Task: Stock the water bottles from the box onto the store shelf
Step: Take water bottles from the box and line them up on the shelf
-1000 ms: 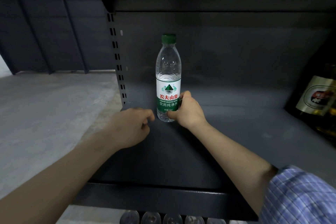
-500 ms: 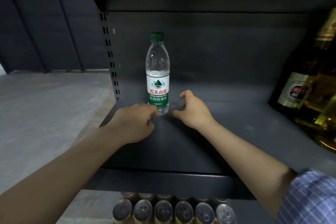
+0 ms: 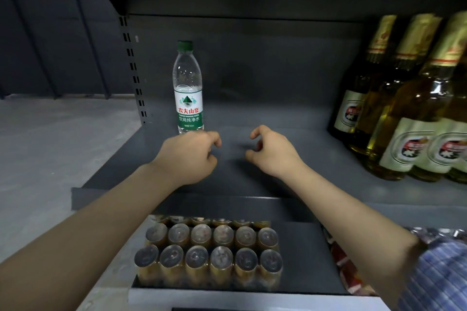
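Green-capped water bottle (image 3: 187, 88): one; shelf (image 3: 290, 118); both hands empty.

A dark grey metal shelf (image 3: 290, 118) ran across the view, its back panel (image 3: 265, 58) in shadow under the board above. A slotted upright (image 3: 134, 70) stood at its left end. Left of that lay a pale grey concrete floor (image 3: 55, 139), bounded by a dark ribbed wall (image 3: 50, 40). The light was dim and even.
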The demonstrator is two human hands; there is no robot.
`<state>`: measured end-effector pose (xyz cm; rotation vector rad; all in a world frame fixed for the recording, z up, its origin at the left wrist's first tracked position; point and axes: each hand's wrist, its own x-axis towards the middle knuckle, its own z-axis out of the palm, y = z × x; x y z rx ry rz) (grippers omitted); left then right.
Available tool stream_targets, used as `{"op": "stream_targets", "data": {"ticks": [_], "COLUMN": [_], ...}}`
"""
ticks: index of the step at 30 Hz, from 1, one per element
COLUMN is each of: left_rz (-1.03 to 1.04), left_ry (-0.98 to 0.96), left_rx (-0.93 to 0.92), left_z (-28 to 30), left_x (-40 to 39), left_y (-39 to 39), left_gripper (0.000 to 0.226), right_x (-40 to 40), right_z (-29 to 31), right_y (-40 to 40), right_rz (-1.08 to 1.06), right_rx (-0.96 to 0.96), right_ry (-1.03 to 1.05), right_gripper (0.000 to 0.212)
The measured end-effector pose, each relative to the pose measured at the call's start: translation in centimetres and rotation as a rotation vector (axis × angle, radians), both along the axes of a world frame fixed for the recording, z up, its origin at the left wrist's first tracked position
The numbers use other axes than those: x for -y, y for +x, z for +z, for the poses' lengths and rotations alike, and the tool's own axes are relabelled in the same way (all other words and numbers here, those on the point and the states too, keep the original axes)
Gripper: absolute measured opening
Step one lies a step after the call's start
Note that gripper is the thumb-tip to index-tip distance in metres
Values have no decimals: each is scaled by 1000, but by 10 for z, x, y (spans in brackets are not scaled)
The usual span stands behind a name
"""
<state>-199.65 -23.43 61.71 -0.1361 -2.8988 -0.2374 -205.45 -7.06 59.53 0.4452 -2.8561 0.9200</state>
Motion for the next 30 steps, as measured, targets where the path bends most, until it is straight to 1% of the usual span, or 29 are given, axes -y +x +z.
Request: {"op": "stream_targets", "data": {"ticks": [11,16,24,30], "left_rz": [49,40,26,25], "left_ry": [22,52,68,73], "left_rx": [-41,-52,-55,-13], "left_z": [-12,-14,-24,-32], "left_x": [-60,-69,-74,-74], "left_y": [53,75,108,138], "left_gripper": [36,37,32,32], "right_x": [-57,-72,-77,-80], "right_z": [0,0,-5,-10], "right_y": [54,74,101,135], "right_rz": [18,12,-2,-8], "right_rx": [-64,-81,-96,-89], "right_ry": [-28,-48,-8,-8], "right_gripper": [33,30,31,29]}}
